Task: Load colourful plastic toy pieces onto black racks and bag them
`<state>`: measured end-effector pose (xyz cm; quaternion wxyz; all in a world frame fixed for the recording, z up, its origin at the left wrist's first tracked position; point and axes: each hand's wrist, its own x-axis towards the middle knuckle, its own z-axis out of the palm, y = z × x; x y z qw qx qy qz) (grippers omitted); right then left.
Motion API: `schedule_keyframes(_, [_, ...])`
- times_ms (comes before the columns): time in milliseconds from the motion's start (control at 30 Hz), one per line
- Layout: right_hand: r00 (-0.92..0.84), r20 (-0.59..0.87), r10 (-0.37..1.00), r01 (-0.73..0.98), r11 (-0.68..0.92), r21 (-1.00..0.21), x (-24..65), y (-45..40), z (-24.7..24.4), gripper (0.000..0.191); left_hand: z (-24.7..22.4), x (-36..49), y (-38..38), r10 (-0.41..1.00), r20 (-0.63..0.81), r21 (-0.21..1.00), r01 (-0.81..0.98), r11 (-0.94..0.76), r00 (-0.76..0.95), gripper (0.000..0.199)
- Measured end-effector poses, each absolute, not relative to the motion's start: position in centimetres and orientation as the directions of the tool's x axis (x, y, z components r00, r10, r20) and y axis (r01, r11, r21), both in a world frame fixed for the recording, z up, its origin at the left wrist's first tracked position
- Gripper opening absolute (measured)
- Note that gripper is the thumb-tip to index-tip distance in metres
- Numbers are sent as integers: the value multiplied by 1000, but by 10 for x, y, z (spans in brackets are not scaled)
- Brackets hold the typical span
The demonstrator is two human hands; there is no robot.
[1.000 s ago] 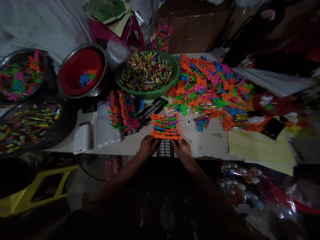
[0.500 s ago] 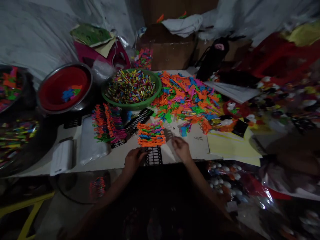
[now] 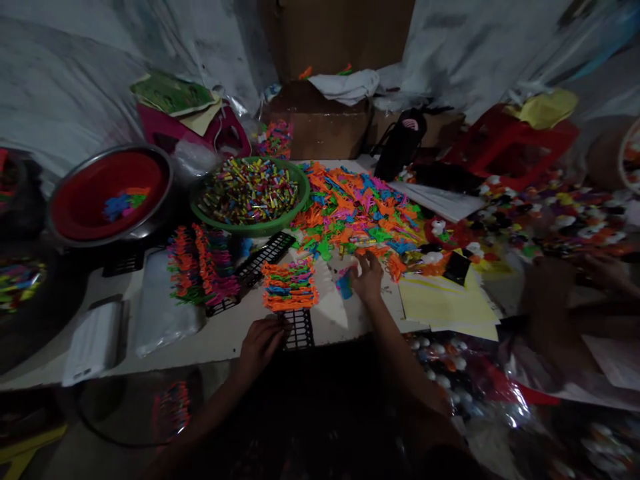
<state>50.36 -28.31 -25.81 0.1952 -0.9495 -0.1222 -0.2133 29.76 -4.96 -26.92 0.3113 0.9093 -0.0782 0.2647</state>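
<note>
At the table's front edge, my left hand [image 3: 262, 341] has its fingers closed at the left side of a black plastic grid strip [image 3: 299, 331]. Rows of orange, green, blue and pink plastic pieces [image 3: 290, 285] cover the far part of that strip. My right hand [image 3: 369, 279] reaches over the tabletop with fingers curved and apart; I see nothing between them. Just left of it lies a small blue and pink piece [image 3: 345, 283]. Beyond its fingertips spreads a heap of loose bright plastic pieces [image 3: 357, 200].
Behind stands a green basin [image 3: 235, 229] of small shiny wrapped pieces. Further left are a red bowl [image 3: 75, 193] inside a metal one, filled strips [image 3: 200, 267], a clear plastic bag stack [image 3: 167, 307] and a white box [image 3: 95, 343]. Yellow sheets [image 3: 445, 307] lie right; another person's arm [image 3: 553, 307] shows beyond.
My right hand has moved forward toward the loose heap, and its fingers have spread. My left hand stays by the grid strip. The camera view has shifted a little to the right and up.
</note>
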Motion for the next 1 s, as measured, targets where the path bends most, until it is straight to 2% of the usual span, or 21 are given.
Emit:
schedule_keyframes(167, [846,198,495,504,-864,6,553,-267,-237,36,-262,305,-57,44,508,544,-281,-791,860,11])
schedule_keyframes(267, [799,134,587,576,-810,113,564,-254,-233,32,-258,307,-58,39,509,543,-286,-789,860,13])
schedule_keyframes(367, [742,118,660,648,-751,125,568,-249,-231,26,-257,303,-52,31,476,549,-269,-791,879,15])
schedule_keyframes(500, [594,40,803,799,-595,88,571,-256,-227,24,-256,297,-40,48,471,541,-246,-804,881,19])
schedule_keyframes(567, [619,53,783,780,-621,69,575,-261,-227,31,-254,297,-37,71,482,539,-232,-810,873,20])
schedule_keyframes(633, [707,91,701,698,-713,71,581,-264,-229,39,-249,299,-37,78,488,542,-232,-808,869,20])
schedule_keyframes(733, [777,92,623,617,-782,86,590,-266,-230,39,-237,303,-41,51,515,547,-282,-788,856,18])
schedule_keyframes(900, [713,77,697,693,-717,81,589,-263,-219,27,-215,302,-48,42,530,585,-329,-741,847,14])
schedule_keyframes(1000, [646,101,757,754,-653,67,574,-265,-207,19,-201,297,-48,136,478,703,-285,-652,868,14])
